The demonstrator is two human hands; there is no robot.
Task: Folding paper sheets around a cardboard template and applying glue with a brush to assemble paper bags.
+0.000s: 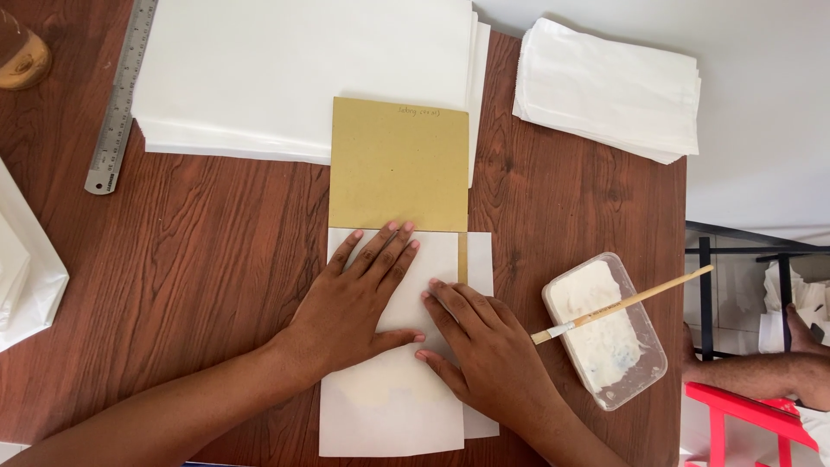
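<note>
While your left hand (359,298) lies flat with fingers spread and your right hand (484,350) lies flat just beside it, neither gripping anything, both press on the white paper sheet (389,406) at the near edge of the desk (216,259). Item, sheet: folded around a tan card (398,164) that sticks out beyond it on the far side; a thin strip of the card shows between the folded flap and the sheet's right margin. By its look it is light, thin and limp, likely to crease or slide under a careless push, so flat palms suit it better than a pinch; lift it only by an outer edge. The card looks stiffer and should keep the fold straight. Item, right of your hand: a clear plastic tub of white paste (603,333) with a wooden brush (622,304) resting across it, near enough for a wrist to knock. Item, far side: a large stack of white paper (303,69), touching the card's far end. Item, far right corner: a smaller pile of white bags (609,86). Item, far left: a metal ruler (121,95), well apart. Item, left edge: more white paper (22,277). Beyond the desk, another person's arm (761,376).
</note>
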